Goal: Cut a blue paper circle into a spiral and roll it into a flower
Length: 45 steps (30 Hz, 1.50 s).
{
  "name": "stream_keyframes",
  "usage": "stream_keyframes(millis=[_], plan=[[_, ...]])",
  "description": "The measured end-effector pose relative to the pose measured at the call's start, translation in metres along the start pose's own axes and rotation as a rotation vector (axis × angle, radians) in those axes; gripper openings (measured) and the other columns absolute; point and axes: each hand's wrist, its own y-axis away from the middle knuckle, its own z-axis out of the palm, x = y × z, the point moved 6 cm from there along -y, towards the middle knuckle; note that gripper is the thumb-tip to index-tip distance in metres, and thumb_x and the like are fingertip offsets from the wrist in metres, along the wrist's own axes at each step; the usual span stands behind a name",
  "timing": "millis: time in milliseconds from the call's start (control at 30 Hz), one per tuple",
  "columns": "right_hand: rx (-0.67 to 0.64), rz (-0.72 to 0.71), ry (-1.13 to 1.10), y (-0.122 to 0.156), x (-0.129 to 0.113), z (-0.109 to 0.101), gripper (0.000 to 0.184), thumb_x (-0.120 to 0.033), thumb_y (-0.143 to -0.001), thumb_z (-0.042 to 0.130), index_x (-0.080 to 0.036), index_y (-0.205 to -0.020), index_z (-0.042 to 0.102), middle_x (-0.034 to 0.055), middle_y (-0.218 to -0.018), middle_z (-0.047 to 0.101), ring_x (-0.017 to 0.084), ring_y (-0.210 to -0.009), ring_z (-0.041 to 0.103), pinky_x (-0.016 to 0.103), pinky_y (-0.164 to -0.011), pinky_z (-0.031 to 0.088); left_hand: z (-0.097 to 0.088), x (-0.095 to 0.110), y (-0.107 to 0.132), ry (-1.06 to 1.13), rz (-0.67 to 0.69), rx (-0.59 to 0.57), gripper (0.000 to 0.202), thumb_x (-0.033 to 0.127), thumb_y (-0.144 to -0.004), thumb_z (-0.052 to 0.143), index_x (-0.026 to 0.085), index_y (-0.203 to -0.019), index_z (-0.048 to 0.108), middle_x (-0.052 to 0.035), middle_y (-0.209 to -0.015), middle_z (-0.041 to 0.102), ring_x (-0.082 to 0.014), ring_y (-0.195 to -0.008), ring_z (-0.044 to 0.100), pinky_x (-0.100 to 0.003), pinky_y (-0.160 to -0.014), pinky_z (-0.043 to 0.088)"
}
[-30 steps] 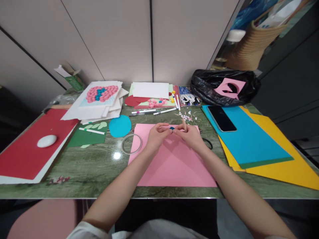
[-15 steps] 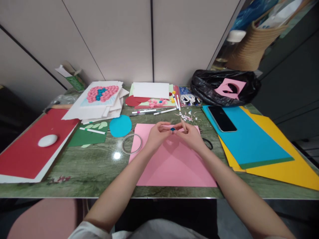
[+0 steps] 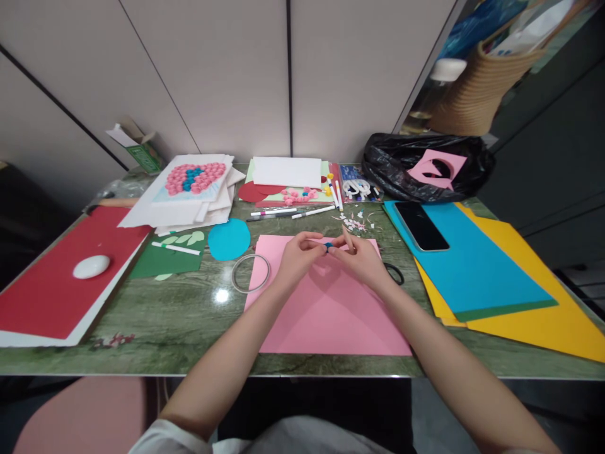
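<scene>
Between the fingertips of both hands is a small dark blue rolled piece point(image 3: 328, 246), seemingly paper, like the blue rosettes in the heart picture. My left hand point(image 3: 301, 254) pinches it from the left, thumb below and index finger stretched behind. My right hand point(image 3: 358, 255) pinches it from the right, with one finger raised. Both hands hover over a pink paper sheet point(image 3: 331, 315) in front of me. A silver ring point(image 3: 233, 277) overlaps the sheet's left edge, and a black band point(image 3: 395, 273) lies just right of my right wrist.
Left are a red sheet point(image 3: 47, 296) with a white oval object point(image 3: 91, 267), green paper point(image 3: 179, 261), a blue disc point(image 3: 229, 239) and a heart picture point(image 3: 193, 178). Behind lie pens point(image 3: 312, 212) and paper scraps point(image 3: 357, 222). Right are a phone point(image 3: 421, 225), blue paper point(image 3: 477, 271) and a black bag point(image 3: 392, 167).
The small blue piece has turned slightly between my fingertips and looks rounder. Both hands stay in almost the same place, with only small finger movements.
</scene>
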Motion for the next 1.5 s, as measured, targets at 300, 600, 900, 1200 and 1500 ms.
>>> stream_keyframes(millis=[300,600,900,1200,1500], plan=[[-0.017,0.098,-0.12,-0.001,0.007,0.002,0.024,-0.038,-0.068,0.066,-0.017,-0.079,0.062,0.0012,-0.073,0.063,0.011,-0.056,0.05,0.026,-0.054,0.037,0.004,0.003,0.003,-0.016,0.046,-0.019,0.026,0.019,-0.07,0.067,0.015,-0.094,0.059,-0.0025,-0.076,0.066,-0.0129,-0.07,0.064,-0.022,-0.06,0.048],[-0.013,0.139,-0.162,-0.001,0.011,0.005,0.026,-0.041,-0.068,0.066,-0.017,-0.077,0.061,-0.0038,-0.057,0.052,0.009,-0.048,0.041,0.025,-0.051,0.032,0.003,0.002,0.001,-0.078,0.139,0.02,0.029,0.018,-0.069,0.067,0.016,-0.097,0.058,-0.0015,-0.075,0.065,-0.0118,-0.068,0.062,-0.023,-0.063,0.049],[-0.056,0.11,-0.197,-0.002,0.01,0.004,0.024,-0.04,-0.07,0.065,-0.018,-0.078,0.06,-0.0054,-0.058,0.05,0.008,-0.047,0.037,0.025,-0.049,0.029,0.005,0.005,0.004,-0.057,0.066,-0.002,0.032,0.017,-0.069,0.067,0.016,-0.099,0.056,-0.0007,-0.073,0.066,-0.012,-0.065,0.063,-0.023,-0.061,0.048],[-0.1,0.106,-0.246,-0.001,0.004,0.003,0.026,-0.043,-0.072,0.062,-0.017,-0.074,0.059,-0.0047,-0.054,0.044,0.008,-0.047,0.033,0.023,-0.044,0.023,0.009,-0.003,0.004,0.213,-0.115,-0.114,0.043,0.018,-0.062,0.076,0.014,-0.101,0.056,0.0022,-0.064,0.064,-0.0099,-0.058,0.059,-0.026,-0.064,0.045],[-0.092,0.124,-0.232,-0.002,0.012,0.006,0.027,-0.046,-0.074,0.062,-0.02,-0.077,0.059,-0.0066,-0.052,0.043,0.009,-0.045,0.034,0.024,-0.045,0.025,0.003,-0.009,0.0,0.283,-0.164,0.004,0.044,0.018,-0.06,0.076,0.014,-0.1,0.06,0.0013,-0.063,0.065,-0.0128,-0.064,0.064,-0.024,-0.062,0.042]])
